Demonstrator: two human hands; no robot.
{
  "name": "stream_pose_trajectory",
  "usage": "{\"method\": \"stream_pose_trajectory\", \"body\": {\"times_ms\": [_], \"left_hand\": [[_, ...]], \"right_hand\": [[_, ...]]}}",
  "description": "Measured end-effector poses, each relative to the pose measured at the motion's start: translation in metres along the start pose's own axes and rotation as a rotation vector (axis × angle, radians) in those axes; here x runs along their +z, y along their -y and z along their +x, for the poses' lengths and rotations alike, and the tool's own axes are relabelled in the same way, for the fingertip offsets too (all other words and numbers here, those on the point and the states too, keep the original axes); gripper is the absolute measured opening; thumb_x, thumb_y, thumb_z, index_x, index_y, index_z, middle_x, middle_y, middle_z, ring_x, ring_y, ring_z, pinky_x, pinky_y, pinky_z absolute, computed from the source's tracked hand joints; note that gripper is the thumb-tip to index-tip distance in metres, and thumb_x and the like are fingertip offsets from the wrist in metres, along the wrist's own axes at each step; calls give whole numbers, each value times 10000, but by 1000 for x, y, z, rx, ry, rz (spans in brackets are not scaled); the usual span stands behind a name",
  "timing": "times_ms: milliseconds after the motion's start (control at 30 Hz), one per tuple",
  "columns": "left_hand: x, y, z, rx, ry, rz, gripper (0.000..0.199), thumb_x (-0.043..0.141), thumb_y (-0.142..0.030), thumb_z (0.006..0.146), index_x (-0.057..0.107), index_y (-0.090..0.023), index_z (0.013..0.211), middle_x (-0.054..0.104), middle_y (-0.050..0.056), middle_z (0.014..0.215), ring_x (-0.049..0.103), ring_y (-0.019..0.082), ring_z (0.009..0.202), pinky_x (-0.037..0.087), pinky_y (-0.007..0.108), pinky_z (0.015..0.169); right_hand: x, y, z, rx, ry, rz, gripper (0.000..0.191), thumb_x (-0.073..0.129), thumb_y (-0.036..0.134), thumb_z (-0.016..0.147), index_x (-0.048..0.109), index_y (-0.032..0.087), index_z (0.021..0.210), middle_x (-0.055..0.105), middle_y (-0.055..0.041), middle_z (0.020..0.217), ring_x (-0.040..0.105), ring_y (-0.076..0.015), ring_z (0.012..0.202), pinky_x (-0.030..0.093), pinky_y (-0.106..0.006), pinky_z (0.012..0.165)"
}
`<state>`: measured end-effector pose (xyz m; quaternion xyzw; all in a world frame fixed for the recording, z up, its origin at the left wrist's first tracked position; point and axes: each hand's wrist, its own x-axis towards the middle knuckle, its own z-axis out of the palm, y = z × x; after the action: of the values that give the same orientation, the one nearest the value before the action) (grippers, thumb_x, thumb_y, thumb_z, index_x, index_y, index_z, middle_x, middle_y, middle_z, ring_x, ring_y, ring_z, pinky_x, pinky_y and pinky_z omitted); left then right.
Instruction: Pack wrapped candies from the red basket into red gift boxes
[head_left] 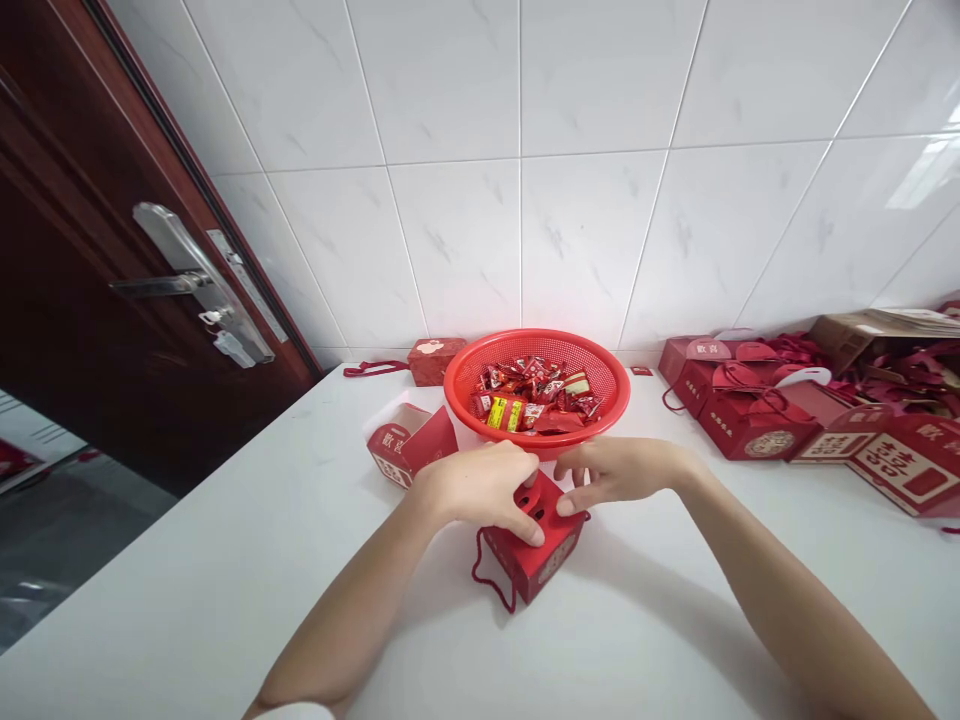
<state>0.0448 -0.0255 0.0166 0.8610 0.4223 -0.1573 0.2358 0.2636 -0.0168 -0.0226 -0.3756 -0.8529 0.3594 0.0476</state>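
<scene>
A small red box with a dark red cord hanging at its left side stands on the white table, in front of a red mesh basket of wrapped sweets. My left hand rests over the left part of the box top, its thumb on the lid and its fingers bent over the far side. At the right edge of the lid is my right hand, thumb touching the top, fingers curved and apart from the thumb. Part of the lid is hidden under my hands.
Left of the basket are an open red box and a small closed box with a red strap. Several red boxes and a carton of ribbons stand at the right. A tiled wall borders the table's back; a dark door is at left.
</scene>
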Motion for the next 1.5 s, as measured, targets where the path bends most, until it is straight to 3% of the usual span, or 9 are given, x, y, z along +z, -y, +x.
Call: {"method": "stream_pose_trajectory", "body": {"times_ms": [133,200,267,333,433,633,767,900,1500], "left_hand": [[5,8,11,192,-18,-62,493,775,-494,750,626,-205,1121,651,71,1185,603,277,1093,470,317,804],[7,13,15,270,-32,-150,534,791,-462,755,626,-226,1204,623,66,1310,574,272,1189,466,317,908],[10,18,14,300,-41,-201,571,780,-482,771,627,-246,1268,587,71,1381,546,282,1251,459,319,952],[12,19,9,262,-25,-199,630,732,-543,805,595,-287,1364,579,78,1376,543,299,1257,467,329,936],[15,17,-3,131,0,-151,659,623,-599,869,500,-382,1479,591,81,1314,559,330,1225,473,362,900],[22,19,-8,143,-27,-210,652,581,-605,887,484,-396,1497,604,83,1268,586,320,1181,470,365,918],[24,21,-3,162,-65,-257,680,646,-604,842,536,-359,1467,625,81,1232,583,308,1181,475,350,929],[25,14,-2,133,-124,-259,653,689,-568,807,592,-353,1417,632,74,1195,608,303,1121,493,352,908],[33,13,6,65,-147,-287,922,662,-693,803,339,-330,1587,502,106,1525,483,346,1385,465,380,1010]], "right_hand": [[14,-28,-12,166,94,310,425,462,523,983,669,161,1067,706,-94,1041,674,-144,714,555,-275,653],[28,-37,-16,174,13,326,291,510,326,947,621,158,1157,696,-96,1109,669,-133,715,549,-278,669],[43,-41,-18,139,-95,278,369,568,175,839,593,163,1207,690,-89,1151,660,-132,730,540,-286,695],[57,-41,-15,77,-223,231,424,584,126,777,609,176,1198,691,-77,1155,655,-150,794,537,-298,739],[68,-40,-9,44,-381,208,273,570,165,791,673,179,1043,697,-74,1066,632,-170,806,524,-307,729],[46,-36,-21,151,-447,299,139,624,300,792,657,172,748,689,-60,802,605,-187,739,493,-354,760],[21,-20,-47,72,-470,690,251,714,408,794,652,186,696,679,-40,748,631,-195,797,485,-360,839],[17,1,-56,-18,-468,898,281,781,424,785,650,188,707,665,-35,736,636,-193,789,494,-372,851],[24,12,-55,-89,-436,812,246,770,389,833,669,167,866,696,-29,777,646,-170,764,525,-363,804]]}}
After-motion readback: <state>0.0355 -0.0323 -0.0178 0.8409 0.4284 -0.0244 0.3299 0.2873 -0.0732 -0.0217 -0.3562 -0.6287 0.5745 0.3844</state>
